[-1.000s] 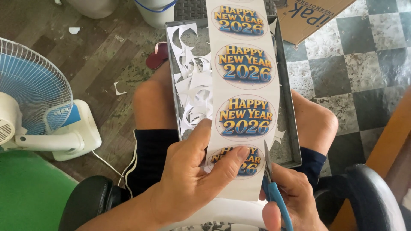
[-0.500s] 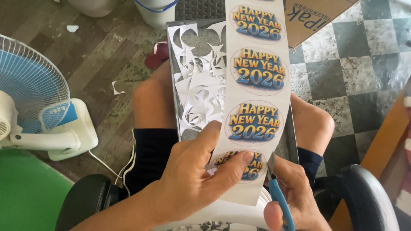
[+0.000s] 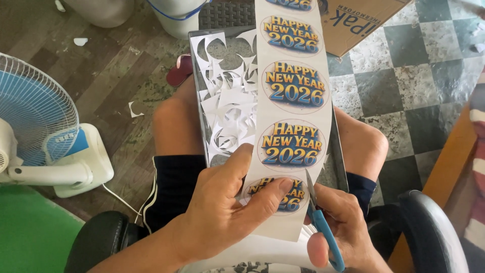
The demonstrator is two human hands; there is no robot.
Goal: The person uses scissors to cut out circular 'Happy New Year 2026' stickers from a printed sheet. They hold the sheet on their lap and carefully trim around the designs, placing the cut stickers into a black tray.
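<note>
My left hand [image 3: 222, 212] pinches the near end of a long white paper strip [image 3: 293, 121] printed with several round gold-and-blue stickers, thumb on the lowest sticker. My right hand [image 3: 343, 232] grips blue-handled scissors [image 3: 318, 217] whose blades meet the strip's right edge beside that lowest sticker. The strip runs away from me over a grey tray [image 3: 198, 96] that rests on my knees and holds several white paper offcuts [image 3: 227, 111].
A white and blue floor fan [image 3: 45, 136] stands at the left. A cardboard box [image 3: 364, 20] lies on the checkered floor beyond the tray. A white bucket [image 3: 177, 15] stands at the top. Black chair arms [image 3: 429, 232] flank my lap. Paper scraps dot the floor.
The strip has shifted to the right and slid nearer to me. The scissor blades now stand at the strip's right edge by the lowest sticker.
</note>
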